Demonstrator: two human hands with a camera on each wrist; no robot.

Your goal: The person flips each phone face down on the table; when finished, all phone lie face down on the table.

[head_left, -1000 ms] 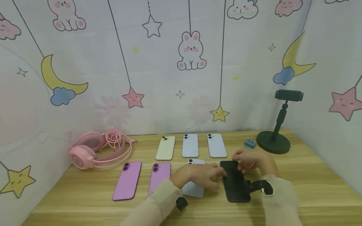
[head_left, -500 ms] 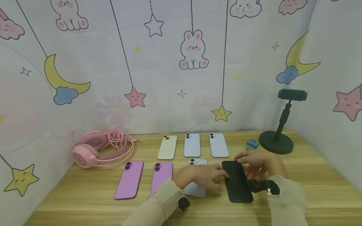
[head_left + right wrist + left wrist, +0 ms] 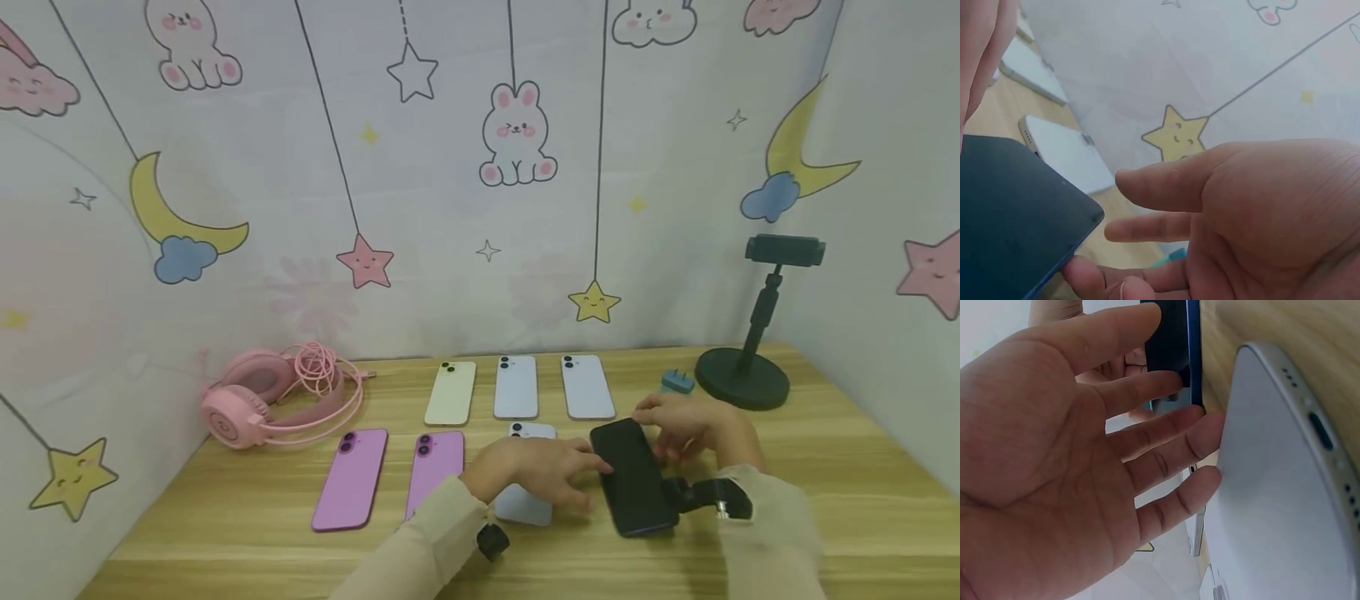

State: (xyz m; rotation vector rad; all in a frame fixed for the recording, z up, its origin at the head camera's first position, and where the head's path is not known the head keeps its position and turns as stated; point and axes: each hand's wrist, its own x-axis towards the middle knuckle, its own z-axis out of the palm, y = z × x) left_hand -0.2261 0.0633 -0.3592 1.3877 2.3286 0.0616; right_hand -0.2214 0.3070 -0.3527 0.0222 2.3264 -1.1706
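Note:
A smartphone with a dark screen facing up [image 3: 636,475] lies between my hands on the wooden table, its blue edge showing. My left hand [image 3: 543,468] reaches over a white phone [image 3: 525,505], fingers extended to the dark phone's left edge. In the left wrist view, the palm [image 3: 1054,444] and spread fingers stand beside the white phone's edge. On the other side, my right hand [image 3: 693,427] has its fingertips at the dark phone's upper right corner. In the right wrist view, lower fingers [image 3: 1085,275] touch the phone's edge, while thumb and forefinger extend away from it.
Two purple phones [image 3: 351,479] lie at left. A pale yellow phone [image 3: 451,393] and two white phones [image 3: 516,387] form a back row. Pink headphones [image 3: 251,396] sit back left. A blue charger plug [image 3: 677,382] and black stand [image 3: 742,379] are back right.
The dark phone has turned and tipped slightly, its blue bottom edge now showing. My right hand shifted from over its upper part to its right edge. The left hand has hardly moved.

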